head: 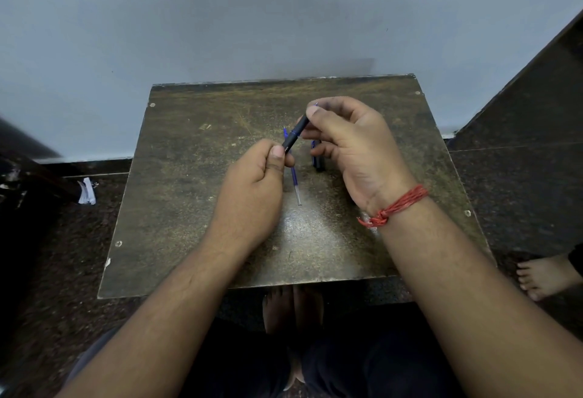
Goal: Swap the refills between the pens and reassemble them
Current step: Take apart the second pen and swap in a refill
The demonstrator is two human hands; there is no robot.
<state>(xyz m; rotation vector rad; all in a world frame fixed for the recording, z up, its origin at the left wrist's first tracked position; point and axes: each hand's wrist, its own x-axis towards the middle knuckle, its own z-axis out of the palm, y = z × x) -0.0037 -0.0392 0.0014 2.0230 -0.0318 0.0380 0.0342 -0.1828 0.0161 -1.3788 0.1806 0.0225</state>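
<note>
A worn brown wooden table stands against a pale wall, on a dark speckled floor. Over the table, both hands hold one black pen, which is tilted in the air. The right hand pinches the upper end of the pen between thumb and fingers; a red thread bracelet is tied around its wrist. The left hand is closed on the lower end, with the thumb pressed against the barrel. On the table, partly under the hands, lies a blue refill with a clear tail. Just beside the right hand's fingers rests another dark pen part; what it is exactly I cannot tell. Some white paper lies on the floor at the left.
</note>
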